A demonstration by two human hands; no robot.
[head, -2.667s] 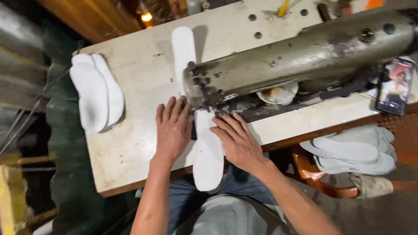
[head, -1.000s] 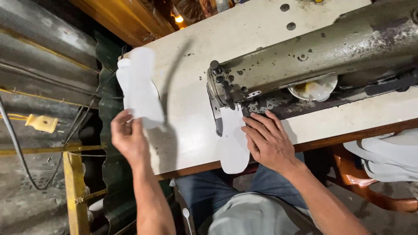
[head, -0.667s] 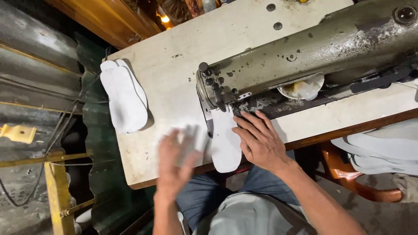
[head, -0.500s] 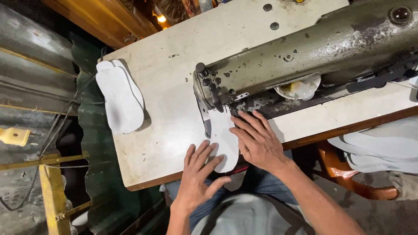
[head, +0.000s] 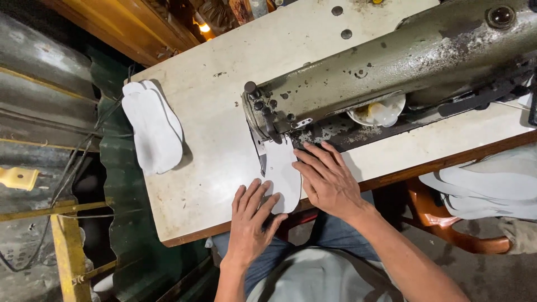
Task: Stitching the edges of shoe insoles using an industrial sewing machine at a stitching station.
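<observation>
Both hands lie flat and open on a white insole-shaped piece [head: 282, 173] at the near table edge, its far end under the sewing machine head [head: 268, 109]: left hand [head: 251, 221] on the near end, right hand [head: 327, 179] on its right side. Risk, as judged: right fingertips [head: 302, 152] sit near the needle area, and uneven pressure could skew the thin, flexible piece. Machine body [head: 403, 53] worn, pitted grey-green metal; tabletop [head: 218, 128] scuffed off-white; stacked matching white pieces [head: 154, 131] lie at left.

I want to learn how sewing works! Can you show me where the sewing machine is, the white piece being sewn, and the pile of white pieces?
sewing machine [head: 391, 72], head view, on its grey arm.
white sole piece [head: 282, 173], head view, its middle, between the hands.
stack of white pieces [head: 154, 134], head view, top piece's middle.
</observation>
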